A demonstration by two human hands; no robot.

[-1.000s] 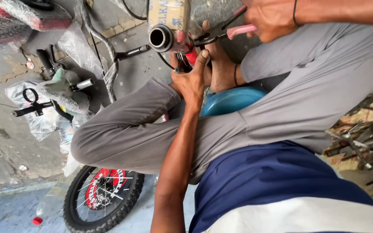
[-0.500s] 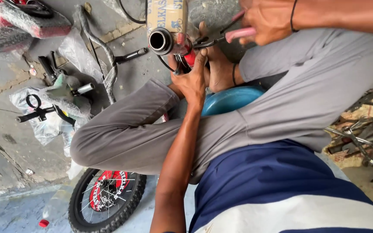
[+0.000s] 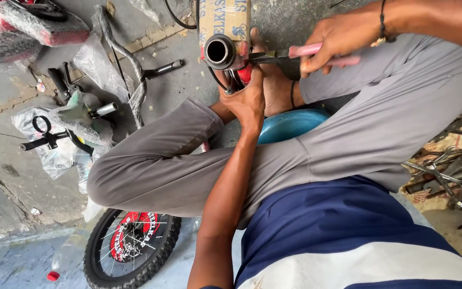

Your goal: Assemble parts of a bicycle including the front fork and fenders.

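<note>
Grey trousers, blue-white shirt nearest; 1 small spoked wheel on concrete floor below the knee. L hand, arm reaching fwd between the knees, grip closed round the red bike frame under 1 steel tube end. R hand, wrist bent, grip holding 1 pr pink-handled pliers, nose at the tube. Beyond: 1 cardboard box, 2 wrapped parts bags.

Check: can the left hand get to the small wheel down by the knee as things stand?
Probably not: the left hand grips the red frame by the metal tube, and the bent leg lies between it and the small wheel.
</note>
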